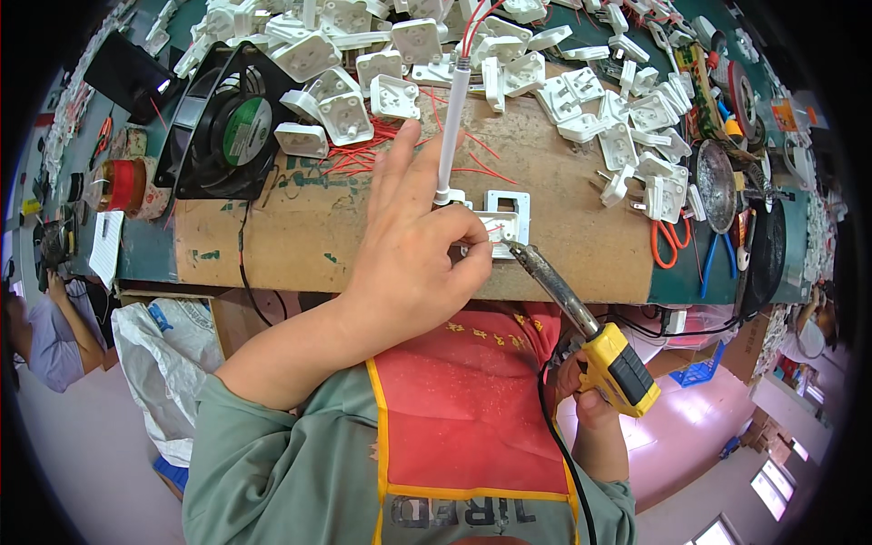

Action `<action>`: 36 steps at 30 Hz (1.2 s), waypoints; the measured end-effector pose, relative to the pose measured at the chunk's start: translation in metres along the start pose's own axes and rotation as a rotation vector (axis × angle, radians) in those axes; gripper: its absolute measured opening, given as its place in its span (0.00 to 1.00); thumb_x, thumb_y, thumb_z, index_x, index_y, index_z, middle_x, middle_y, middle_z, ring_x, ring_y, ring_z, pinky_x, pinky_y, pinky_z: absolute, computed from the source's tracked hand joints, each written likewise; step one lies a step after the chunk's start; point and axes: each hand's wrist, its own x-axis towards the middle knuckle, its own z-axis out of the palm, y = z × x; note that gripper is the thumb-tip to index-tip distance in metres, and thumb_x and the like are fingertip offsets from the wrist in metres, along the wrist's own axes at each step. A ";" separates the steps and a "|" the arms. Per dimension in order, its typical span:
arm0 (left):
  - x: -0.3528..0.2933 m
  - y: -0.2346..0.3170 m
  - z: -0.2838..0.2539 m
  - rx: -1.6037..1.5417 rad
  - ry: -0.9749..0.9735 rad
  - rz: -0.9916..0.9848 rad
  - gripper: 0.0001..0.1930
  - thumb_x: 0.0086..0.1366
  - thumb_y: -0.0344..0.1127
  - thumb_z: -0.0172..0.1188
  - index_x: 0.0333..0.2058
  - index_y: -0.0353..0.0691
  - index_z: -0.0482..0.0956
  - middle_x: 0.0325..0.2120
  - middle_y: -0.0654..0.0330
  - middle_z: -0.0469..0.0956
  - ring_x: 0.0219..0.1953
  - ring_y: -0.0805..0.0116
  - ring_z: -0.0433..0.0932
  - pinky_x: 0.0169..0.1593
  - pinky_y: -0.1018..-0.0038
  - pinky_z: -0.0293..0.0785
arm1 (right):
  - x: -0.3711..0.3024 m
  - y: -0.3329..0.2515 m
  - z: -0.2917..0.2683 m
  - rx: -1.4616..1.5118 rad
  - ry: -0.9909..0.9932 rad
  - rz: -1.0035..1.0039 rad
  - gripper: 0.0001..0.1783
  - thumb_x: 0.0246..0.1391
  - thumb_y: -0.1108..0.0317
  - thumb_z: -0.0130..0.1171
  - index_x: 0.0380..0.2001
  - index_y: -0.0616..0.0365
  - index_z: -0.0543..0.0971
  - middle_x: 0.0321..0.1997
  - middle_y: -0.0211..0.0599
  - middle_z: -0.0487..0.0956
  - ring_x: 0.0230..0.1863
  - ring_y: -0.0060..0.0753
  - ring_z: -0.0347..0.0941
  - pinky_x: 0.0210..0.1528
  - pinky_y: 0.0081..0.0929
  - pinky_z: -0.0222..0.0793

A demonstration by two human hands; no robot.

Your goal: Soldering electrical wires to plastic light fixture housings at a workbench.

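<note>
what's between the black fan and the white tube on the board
In the head view, between the fan and the tube lie loose white plug shells and thin red wires on the board; the left hand's raised fingers reach in too.

White plug housing (498, 223) flat on cardboard — soldering iron (581, 327) tip touching.

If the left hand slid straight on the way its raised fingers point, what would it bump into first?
Probably the red wires just past the left hand's fingertips, then the white plug shells piled beyond them. Depth is hard to judge; raised fingers might pass over the wires.
</note>
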 end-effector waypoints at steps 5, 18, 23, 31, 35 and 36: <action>0.000 -0.001 0.000 -0.001 -0.007 0.001 0.04 0.48 0.30 0.65 0.21 0.40 0.78 0.60 0.42 0.61 0.67 0.32 0.52 0.66 0.40 0.48 | -0.002 0.008 -0.011 -0.015 -0.060 0.007 0.29 0.43 0.54 0.76 0.37 0.61 0.71 0.22 0.33 0.73 0.20 0.24 0.69 0.21 0.20 0.64; 0.000 0.002 -0.003 -0.013 -0.017 -0.022 0.04 0.47 0.26 0.66 0.22 0.38 0.79 0.63 0.45 0.62 0.69 0.37 0.51 0.66 0.51 0.53 | -0.003 0.004 -0.005 -0.043 -0.030 0.009 0.28 0.43 0.55 0.75 0.35 0.62 0.70 0.21 0.33 0.72 0.20 0.23 0.68 0.21 0.20 0.63; 0.000 -0.002 -0.001 -0.025 -0.017 0.004 0.04 0.49 0.30 0.64 0.21 0.39 0.78 0.61 0.42 0.61 0.67 0.32 0.51 0.66 0.38 0.47 | -0.001 -0.003 -0.001 -0.046 -0.021 0.014 0.29 0.43 0.54 0.75 0.37 0.63 0.72 0.22 0.33 0.73 0.20 0.23 0.68 0.21 0.20 0.63; 0.002 0.000 0.001 -0.040 -0.025 -0.011 0.05 0.49 0.29 0.64 0.21 0.39 0.77 0.62 0.45 0.61 0.67 0.32 0.51 0.66 0.38 0.47 | 0.000 -0.013 0.004 -0.038 -0.016 -0.059 0.37 0.44 0.48 0.74 0.49 0.62 0.70 0.21 0.30 0.69 0.20 0.25 0.66 0.21 0.23 0.63; 0.004 0.002 0.002 -0.065 -0.020 -0.001 0.04 0.49 0.29 0.65 0.21 0.39 0.77 0.62 0.45 0.62 0.67 0.33 0.51 0.66 0.40 0.47 | 0.007 -0.020 -0.003 -0.062 0.024 -0.196 0.43 0.47 0.44 0.70 0.57 0.62 0.68 0.19 0.27 0.66 0.17 0.24 0.63 0.18 0.22 0.61; 0.003 0.003 -0.001 -0.012 -0.031 -0.021 0.04 0.49 0.30 0.65 0.22 0.40 0.78 0.62 0.45 0.63 0.68 0.33 0.51 0.67 0.41 0.47 | 0.010 -0.023 -0.005 -0.078 0.068 -0.202 0.43 0.47 0.43 0.69 0.57 0.62 0.67 0.18 0.27 0.66 0.17 0.23 0.63 0.18 0.23 0.61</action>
